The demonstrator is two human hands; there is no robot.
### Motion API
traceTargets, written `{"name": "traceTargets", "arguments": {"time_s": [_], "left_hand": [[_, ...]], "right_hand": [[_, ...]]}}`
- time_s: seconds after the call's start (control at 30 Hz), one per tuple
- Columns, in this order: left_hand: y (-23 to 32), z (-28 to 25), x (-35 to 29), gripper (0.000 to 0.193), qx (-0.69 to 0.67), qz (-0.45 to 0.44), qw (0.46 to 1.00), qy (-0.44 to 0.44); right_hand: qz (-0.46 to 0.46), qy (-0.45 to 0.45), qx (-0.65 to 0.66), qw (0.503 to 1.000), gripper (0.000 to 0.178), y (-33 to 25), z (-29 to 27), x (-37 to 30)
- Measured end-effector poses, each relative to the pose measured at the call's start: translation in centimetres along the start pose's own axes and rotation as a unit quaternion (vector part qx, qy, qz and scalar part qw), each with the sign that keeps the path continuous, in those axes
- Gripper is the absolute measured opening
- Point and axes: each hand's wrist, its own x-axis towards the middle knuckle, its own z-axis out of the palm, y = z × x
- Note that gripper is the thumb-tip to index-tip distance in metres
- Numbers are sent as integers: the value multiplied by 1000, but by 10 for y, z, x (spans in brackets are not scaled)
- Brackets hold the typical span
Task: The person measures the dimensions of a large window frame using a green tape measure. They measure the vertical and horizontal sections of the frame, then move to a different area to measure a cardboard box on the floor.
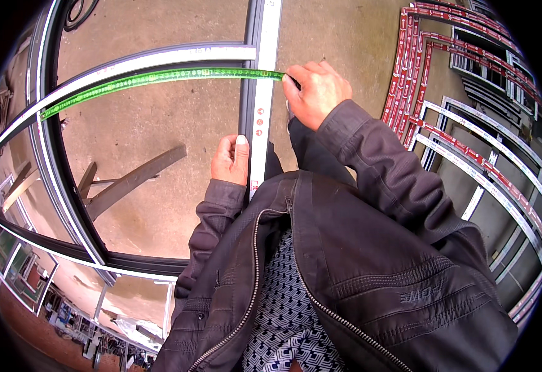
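Green tape measure blade (178,75) bows across the window-like frame, just on the person's side of the crossbar (153,57), from the left rail (63,186) to the right hand (320,90), whose fingers clamp its end. The left hand (230,162) lies against the white-faced bar (269,37); whether its fingers grip, I can't tell. Slackened right fingers could let the blade twist or slip, spoiling the reading.

From the head, one fisheye looks down, close above the jacket (388,260).
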Motion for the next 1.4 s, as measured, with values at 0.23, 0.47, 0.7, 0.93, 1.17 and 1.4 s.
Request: {"name": "traceTargets", "arguments": {"time_s": [0.23,0.47,0.7,0.93,1.17,1.4], "left_hand": [[-2,-2,1,39,14,-6,1000,4],[0,-1,1,39,12,-7,1000,0],[2,-1,0,38,15,-4,1000,-1],[5,-2,0,38,23,-19,1000,-9],[3,-1,-1,35,38,-1,999,4],[9,-2,-1,37,69,-4,998,1]], "right_hand": [[-13,34,19,999,18,1,4,-1],[-2,12,8,1000,19,1,3,0],[-6,22,13,1000,19,2,3,-1],[-12,54,28,998,15,2,6,-3],[-21,66,29,997,14,3,7,-2],[-4,30,32,999,17,2,5,-3]]}}
